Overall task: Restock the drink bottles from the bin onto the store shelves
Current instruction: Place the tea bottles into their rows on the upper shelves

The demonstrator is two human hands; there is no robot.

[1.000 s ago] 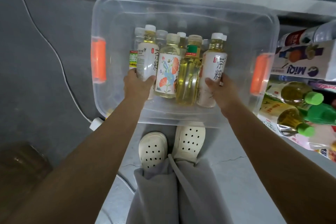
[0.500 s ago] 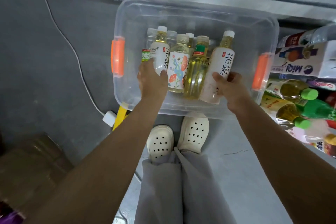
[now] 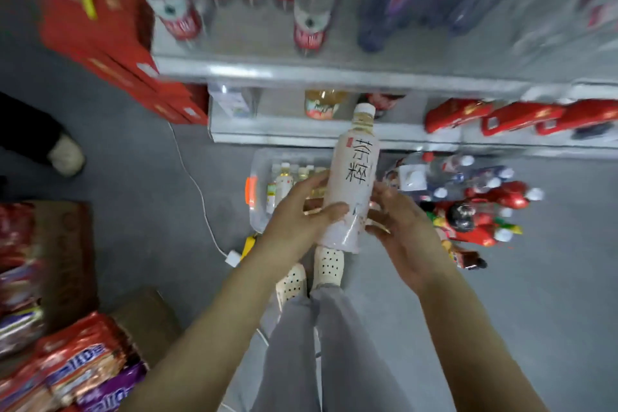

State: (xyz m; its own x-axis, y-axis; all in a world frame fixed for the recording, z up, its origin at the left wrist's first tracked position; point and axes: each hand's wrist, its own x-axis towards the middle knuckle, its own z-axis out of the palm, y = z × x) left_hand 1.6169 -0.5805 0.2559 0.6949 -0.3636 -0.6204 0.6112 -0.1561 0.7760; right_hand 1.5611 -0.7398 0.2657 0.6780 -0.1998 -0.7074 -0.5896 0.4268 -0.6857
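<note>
floor [image 3: 133, 160]: grey, with drink shelves [image 3: 301, 77] ahead.
white tea bottle [image 3: 351, 177]: held nearly upright above the bin, cap towards the shelves.
left hand [image 3: 301, 214]: grips the bottle's lower half, thumb across its front.
right hand [image 3: 401, 227]: cups its right side, fingers curved round it.
bin [image 3: 264, 157]: clear, on the floor, bottles inside.

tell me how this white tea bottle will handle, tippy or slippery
The white tea bottle looks tall and narrow, so probably tips easily. Its smooth sleeve may be slick; left hand and right hand both grip it. Round body, likely rolls if laid down.
</note>
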